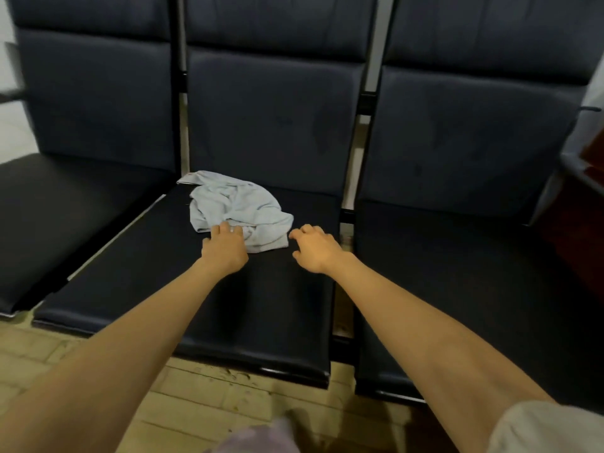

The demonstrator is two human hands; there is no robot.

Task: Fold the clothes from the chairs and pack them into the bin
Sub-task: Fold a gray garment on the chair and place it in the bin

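A crumpled pale blue garment lies on the seat of the middle dark chair, toward its back left. My left hand reaches onto the garment's near edge, its fingertips touching the cloth. My right hand hovers just right of the garment with its fingers loosely curled and nothing in them. No bin is in view.
Three dark padded chairs stand in a row; the left seat and the right seat hold nothing. A reddish-brown piece of furniture is at the right edge. Pale tiled floor lies below the seats.
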